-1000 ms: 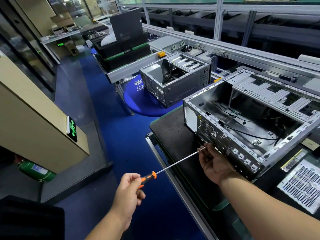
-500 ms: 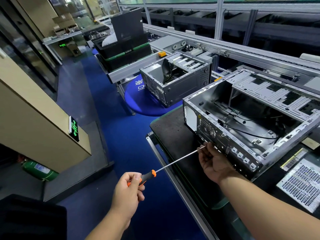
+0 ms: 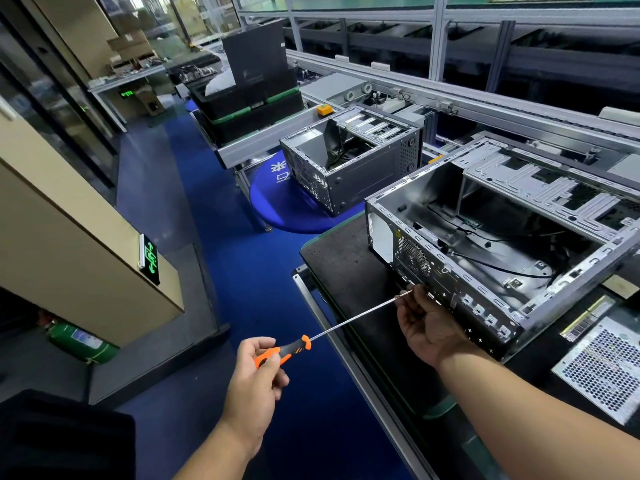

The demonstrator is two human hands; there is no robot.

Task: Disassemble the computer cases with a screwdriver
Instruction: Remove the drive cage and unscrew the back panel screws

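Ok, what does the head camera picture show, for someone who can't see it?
A left hand grips an orange screwdriver while the right hand steadies its tip against the back of an open computer case on a black table.

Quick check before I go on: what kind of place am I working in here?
Most likely a factory line for computer teardown: a long aluminium conveyor frame, two open computer cases on work surfaces, and stacked black trays beside the line.

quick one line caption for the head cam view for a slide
Left hand grips an orange-handled screwdriver while the right hand steadies its tip at the near computer case.
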